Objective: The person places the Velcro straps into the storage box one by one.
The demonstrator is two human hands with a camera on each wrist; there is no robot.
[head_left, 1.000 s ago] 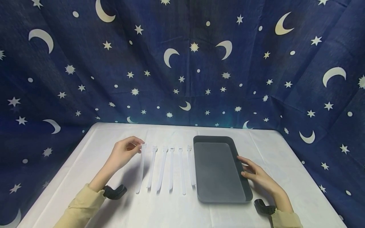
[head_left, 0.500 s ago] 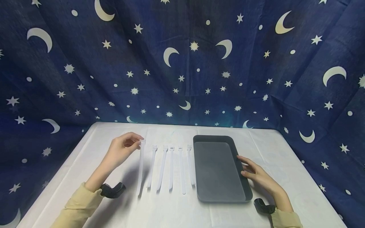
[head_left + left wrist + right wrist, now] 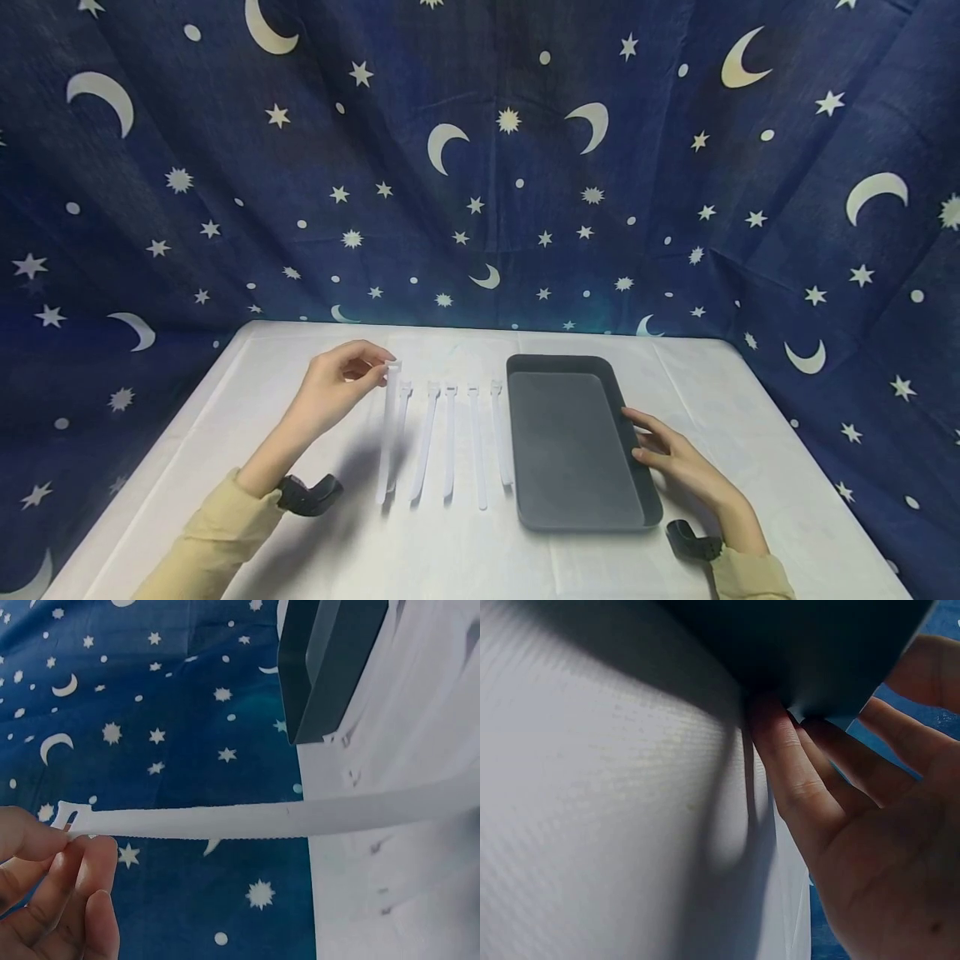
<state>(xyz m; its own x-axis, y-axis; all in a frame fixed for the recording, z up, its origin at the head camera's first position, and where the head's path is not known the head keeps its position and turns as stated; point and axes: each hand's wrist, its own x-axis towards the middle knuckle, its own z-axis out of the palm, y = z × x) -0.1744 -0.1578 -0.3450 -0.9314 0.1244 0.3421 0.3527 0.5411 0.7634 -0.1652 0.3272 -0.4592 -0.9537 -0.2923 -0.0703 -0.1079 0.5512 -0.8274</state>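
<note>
A: How's the grip?

B: Left hand [image 3: 330, 387] pinches one strap [image 3: 388, 433] by its head, thumb and fingertips together on it; the head is raised above the table [image 3: 585, 567], the tail slants down toward it, and I can't tell whether the tip touches; right hand [image 3: 678, 462] has fingers and thumb apart, laid against the outer right wall of the tray [image 3: 573, 450], not curled round it.

A: How far along?

B: Early, I'd judge; one strap is up, while the five others [image 3: 450, 442] lie side by side on the table, between the lifted one and the tray; those five look left to handle.

A: And room?

B: Tight sideways; the lifted strap overlaps the nearest lying one in the head view, and the rightmost lies just beside the tray's left wall; past the straps' heads, white table runs to its far edge, with the curtain [image 3: 487, 167] behind; leftward of the left hand there's more table, so that side looks freest.
</note>
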